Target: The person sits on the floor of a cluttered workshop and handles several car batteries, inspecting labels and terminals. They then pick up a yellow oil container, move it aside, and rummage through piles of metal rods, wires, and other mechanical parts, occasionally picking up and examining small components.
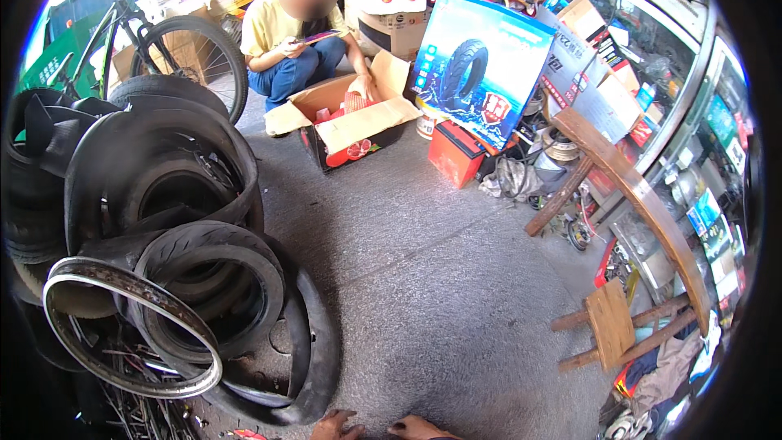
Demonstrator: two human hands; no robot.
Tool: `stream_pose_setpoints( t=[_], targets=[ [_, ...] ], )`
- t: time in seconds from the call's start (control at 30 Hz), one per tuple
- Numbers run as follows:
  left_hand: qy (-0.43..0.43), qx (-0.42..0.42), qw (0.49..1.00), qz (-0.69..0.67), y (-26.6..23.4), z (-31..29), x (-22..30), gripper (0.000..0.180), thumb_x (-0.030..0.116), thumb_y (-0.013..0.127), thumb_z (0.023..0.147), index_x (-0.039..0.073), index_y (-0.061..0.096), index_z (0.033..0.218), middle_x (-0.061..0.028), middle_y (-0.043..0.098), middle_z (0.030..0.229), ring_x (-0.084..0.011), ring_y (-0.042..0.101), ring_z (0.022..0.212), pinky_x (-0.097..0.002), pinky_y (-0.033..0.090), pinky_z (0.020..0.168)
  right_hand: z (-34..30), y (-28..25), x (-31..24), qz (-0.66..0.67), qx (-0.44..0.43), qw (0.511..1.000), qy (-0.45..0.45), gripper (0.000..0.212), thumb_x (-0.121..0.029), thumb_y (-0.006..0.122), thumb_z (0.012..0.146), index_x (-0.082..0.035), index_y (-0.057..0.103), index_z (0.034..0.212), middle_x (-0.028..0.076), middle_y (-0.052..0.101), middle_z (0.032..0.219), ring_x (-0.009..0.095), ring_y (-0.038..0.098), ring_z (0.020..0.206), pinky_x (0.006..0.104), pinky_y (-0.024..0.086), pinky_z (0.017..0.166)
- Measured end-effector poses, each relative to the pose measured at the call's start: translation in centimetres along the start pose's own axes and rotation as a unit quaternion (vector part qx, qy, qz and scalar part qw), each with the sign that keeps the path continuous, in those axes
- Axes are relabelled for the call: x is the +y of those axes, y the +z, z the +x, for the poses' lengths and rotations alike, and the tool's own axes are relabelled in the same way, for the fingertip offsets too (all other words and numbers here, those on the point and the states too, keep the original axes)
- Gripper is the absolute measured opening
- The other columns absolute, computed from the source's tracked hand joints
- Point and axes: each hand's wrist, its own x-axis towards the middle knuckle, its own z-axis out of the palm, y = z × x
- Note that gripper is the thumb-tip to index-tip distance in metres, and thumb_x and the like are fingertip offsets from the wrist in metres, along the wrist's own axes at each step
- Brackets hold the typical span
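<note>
At the lower edge of the head view only the upper parts of my hands show. My left hand (336, 425) has its dark-tipped fingers a little apart and pointing right. A short gap away, my right hand (419, 428) stretches a dark-tipped finger toward it. Nothing can be seen in either hand, though the lower parts are cut off. Closest to my left hand lies a black rubber tyre (318, 358) on the grey floor (440, 318). On the pile beside it lean a smaller tyre (269, 277) and a bare metal wheel rim (208, 379).
Ahead, a person (297, 65) squats, one hand in an open cardboard box (358, 134) holding red items. A bicycle (195, 41) stands behind the tyres. To the right are a blue tyre-picture box (481, 65), a red battery-like block (456, 155), a tipped wooden stool (611, 326) and glass cabinets (676, 24).
</note>
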Motion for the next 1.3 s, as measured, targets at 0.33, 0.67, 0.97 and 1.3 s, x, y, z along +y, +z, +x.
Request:
stream_pose_setpoints(
  t=[0.33, 0.67, 0.97, 1.3],
  targets=[
    [0.029, 0.300, 0.914, 0.272, -0.7, 4.3, -14.9, 0.076, 0.038, 0.077, 0.072, 0.010, 0.049, 0.137, -0.0237, 0.055, 0.127, -0.0405, 0.043, 0.129, -0.0624, 0.025, 0.107, -0.7, -14.4, -16.2, -0.350, -0.146, 0.925, -0.023, 0.049, -0.050, 0.065, 0.085, -0.005, 0.071, 0.104, 0.021, 0.070, 0.102, 0.040, 0.066, 0.100, 0.0518, 0.053, 0.082],
    [0.072, 0.372, 0.882, 0.279, -1.8, 3.5, -14.2, 0.062, 0.034, 0.077, 0.073, 0.008, 0.058, 0.126, -0.0196, 0.060, 0.120, -0.0370, 0.051, 0.122, -0.0641, 0.025, 0.109, 12.8, -19.7, -37.4, -0.606, -0.018, 0.748, -0.270, 0.014, -0.011, 0.056, 0.077, -0.009, 0.069, 0.074, 0.010, 0.065, 0.076, 0.027, 0.065, 0.078, 0.0443, 0.048, 0.066],
    [0.010, 0.351, 0.879, 0.323, -1.8, 4.7, -12.9, 0.068, 0.031, 0.073, 0.076, 0.016, 0.051, 0.139, -0.0098, 0.057, 0.133, -0.0347, 0.040, 0.137, -0.0611, 0.029, 0.108, 24.6, -15.3, -41.8, -0.399, 0.164, 0.883, -0.186, 0.054, -0.044, 0.071, 0.082, 0.004, 0.063, 0.106, 0.021, 0.071, 0.098, 0.036, 0.069, 0.095, 0.0476, 0.054, 0.080],
    [0.037, 0.168, 0.969, 0.177, -8.5, 2.6, -10.7, 0.072, 0.028, 0.065, 0.085, 0.005, 0.036, 0.147, -0.0232, 0.053, 0.136, -0.0391, 0.050, 0.123, -0.0537, 0.035, 0.106, 31.6, -20.1, -38.6, -0.144, 0.023, 0.974, -0.172, 0.065, -0.049, 0.067, 0.080, 0.004, 0.063, 0.118, 0.031, 0.064, 0.116, 0.042, 0.060, 0.114, 0.0463, 0.049, 0.093]
  ],
)
